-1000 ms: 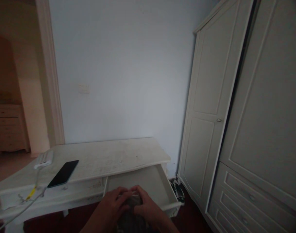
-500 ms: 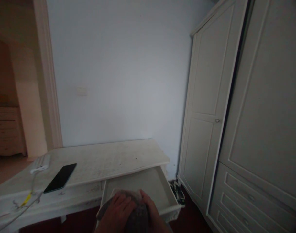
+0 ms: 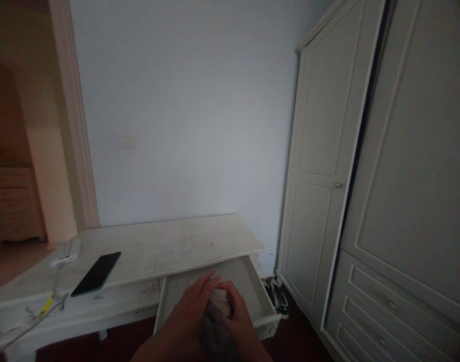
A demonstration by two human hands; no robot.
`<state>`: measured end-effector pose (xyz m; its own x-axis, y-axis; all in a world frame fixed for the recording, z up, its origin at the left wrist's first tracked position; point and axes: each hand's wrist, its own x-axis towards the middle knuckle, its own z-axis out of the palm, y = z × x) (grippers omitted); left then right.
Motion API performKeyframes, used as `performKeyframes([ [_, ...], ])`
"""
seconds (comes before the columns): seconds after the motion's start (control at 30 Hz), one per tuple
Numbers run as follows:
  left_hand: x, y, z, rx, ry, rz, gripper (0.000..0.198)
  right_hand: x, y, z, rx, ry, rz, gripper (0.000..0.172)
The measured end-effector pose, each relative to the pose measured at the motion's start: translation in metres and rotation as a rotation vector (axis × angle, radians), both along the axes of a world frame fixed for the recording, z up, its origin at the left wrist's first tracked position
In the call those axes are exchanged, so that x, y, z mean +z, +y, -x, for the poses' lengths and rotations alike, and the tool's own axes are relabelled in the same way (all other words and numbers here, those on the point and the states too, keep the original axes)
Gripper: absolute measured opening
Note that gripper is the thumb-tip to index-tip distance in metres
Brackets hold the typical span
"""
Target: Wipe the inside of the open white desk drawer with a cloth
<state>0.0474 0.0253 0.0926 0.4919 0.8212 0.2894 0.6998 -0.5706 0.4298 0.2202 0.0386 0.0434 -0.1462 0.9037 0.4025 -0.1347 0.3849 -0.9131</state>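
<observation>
A bunched grey cloth [image 3: 217, 329], with a paler part at its top, is squeezed between my two hands in front of the pulled-out drawer [image 3: 248, 281]. My left hand [image 3: 195, 304] presses on the cloth from the left, its fingers slanting up over the top. From the other side my right hand [image 3: 238, 307] grips it with bent fingers. What kind of cloth it is, I cannot make out. Its lower end runs out of the picture at the bottom.
The drawer belongs to a white desk [image 3: 158, 244] against the wall. On the desk lie a dark tablet [image 3: 97, 274] and a white power strip [image 3: 66, 251] with a cable. Shoes [image 3: 277, 296] stand on the floor beside a tall white wardrobe [image 3: 316, 201].
My left hand has turned from lying flat across the cloth to pressing its side. Both hands have drawn closer, and the cloth is bunched narrower and folded between them.
</observation>
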Motion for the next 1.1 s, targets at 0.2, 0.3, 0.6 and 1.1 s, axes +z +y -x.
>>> performKeyframes([
  [0.2,0.019,0.005,0.031,0.211,0.161,0.221,0.102,0.003,0.007,-0.021,-0.017,-0.268,0.013,0.039],
  [0.3,0.012,0.008,0.064,0.420,0.266,0.130,0.075,-0.021,0.012,-0.029,-0.163,-0.603,-0.083,0.037],
  [0.6,-0.040,0.042,0.086,0.470,0.466,0.044,0.052,-0.044,0.007,-0.021,-0.227,-1.203,-0.236,0.027],
  [1.1,-0.101,0.030,0.139,0.468,-0.271,0.178,0.072,-0.043,0.007,-0.017,-0.274,-1.252,-0.333,0.029],
])
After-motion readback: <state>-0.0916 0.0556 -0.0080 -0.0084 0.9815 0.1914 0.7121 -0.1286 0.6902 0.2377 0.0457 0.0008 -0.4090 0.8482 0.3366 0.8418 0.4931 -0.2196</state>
